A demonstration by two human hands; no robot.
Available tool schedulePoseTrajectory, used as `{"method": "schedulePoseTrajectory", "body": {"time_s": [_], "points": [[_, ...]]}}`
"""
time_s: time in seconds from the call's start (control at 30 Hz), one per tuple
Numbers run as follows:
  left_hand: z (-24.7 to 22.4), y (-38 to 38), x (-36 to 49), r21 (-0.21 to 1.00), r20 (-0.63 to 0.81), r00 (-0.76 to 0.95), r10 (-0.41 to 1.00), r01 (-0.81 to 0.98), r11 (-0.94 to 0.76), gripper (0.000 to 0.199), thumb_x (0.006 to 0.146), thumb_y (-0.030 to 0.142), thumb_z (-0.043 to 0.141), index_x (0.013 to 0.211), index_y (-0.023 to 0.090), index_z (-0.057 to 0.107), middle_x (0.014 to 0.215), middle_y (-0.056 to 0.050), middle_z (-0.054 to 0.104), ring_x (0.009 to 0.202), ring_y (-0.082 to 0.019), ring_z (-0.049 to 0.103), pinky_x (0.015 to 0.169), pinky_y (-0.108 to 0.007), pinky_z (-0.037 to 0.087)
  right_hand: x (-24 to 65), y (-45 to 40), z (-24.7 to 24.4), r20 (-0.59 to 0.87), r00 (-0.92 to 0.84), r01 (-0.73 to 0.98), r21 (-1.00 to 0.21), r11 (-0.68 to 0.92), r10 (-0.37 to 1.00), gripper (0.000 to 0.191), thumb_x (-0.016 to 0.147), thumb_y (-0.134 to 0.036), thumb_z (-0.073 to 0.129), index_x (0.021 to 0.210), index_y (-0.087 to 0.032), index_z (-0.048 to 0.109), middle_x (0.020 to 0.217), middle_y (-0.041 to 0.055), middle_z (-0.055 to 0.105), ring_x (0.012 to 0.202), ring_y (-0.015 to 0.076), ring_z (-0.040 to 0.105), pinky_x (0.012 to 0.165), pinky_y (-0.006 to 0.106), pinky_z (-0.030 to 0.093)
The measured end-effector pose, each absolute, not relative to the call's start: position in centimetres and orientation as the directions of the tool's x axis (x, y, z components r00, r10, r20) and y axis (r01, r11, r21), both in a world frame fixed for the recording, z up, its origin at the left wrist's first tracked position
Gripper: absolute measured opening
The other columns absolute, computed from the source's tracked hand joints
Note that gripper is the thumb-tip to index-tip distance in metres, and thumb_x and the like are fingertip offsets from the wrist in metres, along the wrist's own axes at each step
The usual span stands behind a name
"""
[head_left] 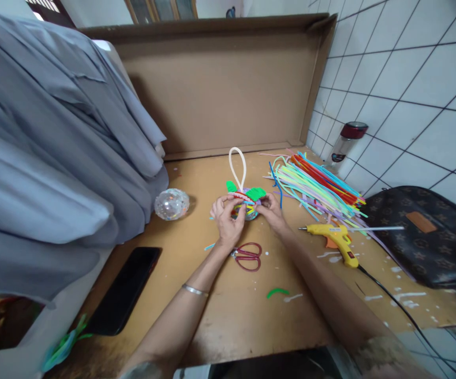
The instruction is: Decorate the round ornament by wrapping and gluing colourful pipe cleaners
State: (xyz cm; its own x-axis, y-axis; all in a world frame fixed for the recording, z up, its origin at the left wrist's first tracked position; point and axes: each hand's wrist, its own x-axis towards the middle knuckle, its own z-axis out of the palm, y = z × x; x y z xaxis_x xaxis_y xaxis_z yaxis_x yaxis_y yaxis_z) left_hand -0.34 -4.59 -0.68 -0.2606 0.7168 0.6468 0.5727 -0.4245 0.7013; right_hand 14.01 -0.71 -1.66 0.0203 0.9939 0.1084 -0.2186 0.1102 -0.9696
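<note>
Pinching the decorated piece from both sides, close above the table

The left hand (230, 218) has thumb and fingers drawn nearly together at the near left side of the decorated piece (243, 197), while the right hand (271, 210) closes lightly on its right edge; exact fingertip contact is partly hidden. The piece sits between the hands, over the middle of the table (228, 321), its white loop (244, 167) standing upright behind a green leaf (255, 193). Good handling here looks like one hand steadying the body while the other presses small parts gently, with fingers kept low so that neither loop nor leaf gets bent.

Both wrists come in from the near edge, forearms slanting inward to meet in front of the body, the left one wearing a bracelet (194, 290). Between the forearms lie red-handled scissors (249, 257), just beside the left wrist. Farther out, a clear faceted ball (172, 204) rests to the left, and a yellow glue gun (332, 231) lies to the right, nearer than the bundle of coloured stems (318, 181)
</note>
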Motion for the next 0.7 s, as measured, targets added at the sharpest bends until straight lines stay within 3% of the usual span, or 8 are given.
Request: {"method": "schedulePoseTrajectory", "body": {"time_s": [0.2,0.47,0.7], "points": [[-0.6,-4.6,-0.3,0.632,0.671,-0.156,0.724,0.631,-0.450,0.019,0.080,0.037,0.070,0.097,0.028,0.074,0.113,-0.010,0.062,0.113,-0.030,0.051,0.103,-0.047,0.033,14.1,-0.6,-1.9,0.127,0.017,-0.207,-0.970,0.128,0.992,0.043,0.054,-0.037,0.080,0.086,-0.026,0.053,0.083,-0.0022,0.067,0.084,0.0206,0.065,0.083,0.037,0.053],[0.0,-4.5,0.1,0.632,0.674,-0.157,0.722,0.628,-0.454,0.014,0.085,0.037,0.065,0.081,0.024,0.069,0.109,-0.010,0.062,0.110,-0.029,0.051,0.101,-0.046,0.034,14.0,-0.7,-1.9,0.105,0.021,-0.217,-0.970,0.107,0.994,0.046,0.053,-0.038,0.082,0.088,-0.025,0.054,0.083,-0.0020,0.068,0.084,0.0201,0.066,0.083,0.037,0.054],[1.5,-5.3,-1.1,0.699,0.684,-0.268,0.679,0.506,-0.505,0.023,0.088,0.045,0.061,0.082,0.023,0.062,0.093,-0.007,0.065,0.098,-0.025,0.057,0.098,-0.042,0.039,14.1,-0.6,-1.8,0.108,0.035,-0.214,-0.970,0.113,0.994,0.045,0.052,-0.040,0.080,0.086,-0.026,0.054,0.083,-0.0020,0.068,0.085,0.0208,0.065,0.082,0.037,0.054]]}}
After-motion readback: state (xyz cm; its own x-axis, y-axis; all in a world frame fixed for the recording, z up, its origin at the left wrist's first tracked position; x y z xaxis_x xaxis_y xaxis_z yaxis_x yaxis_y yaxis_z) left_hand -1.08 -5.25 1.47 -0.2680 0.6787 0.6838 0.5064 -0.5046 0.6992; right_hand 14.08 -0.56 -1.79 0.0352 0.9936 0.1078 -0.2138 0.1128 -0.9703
